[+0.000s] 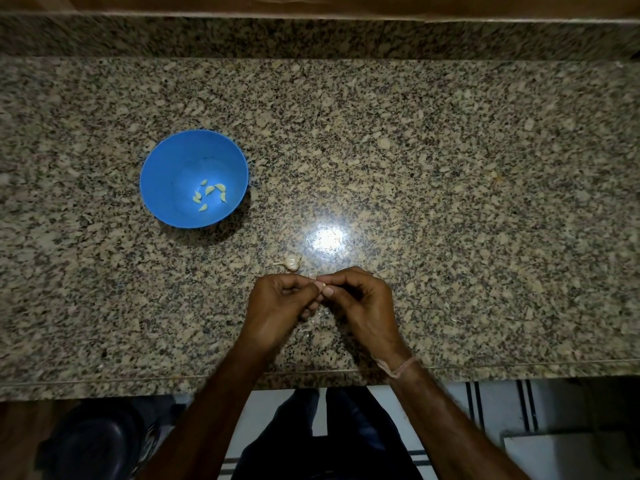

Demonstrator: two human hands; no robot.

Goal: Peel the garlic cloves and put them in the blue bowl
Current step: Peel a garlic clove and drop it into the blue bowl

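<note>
Head: six cloves point(209, 190), one blue bowl point(166, 161)

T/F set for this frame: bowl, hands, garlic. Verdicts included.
1. The bowl holds peeled cloves. True.
2. The left hand and right hand pinch one clove between them. True.
3. The bulb lies in the bowl. False: it lies on the counter, just beyond the hands.
4. The bowl sits right of the hands. False: it is to their left and farther back.
5. Peel scraps lie on the counter below the hands. True.
</note>
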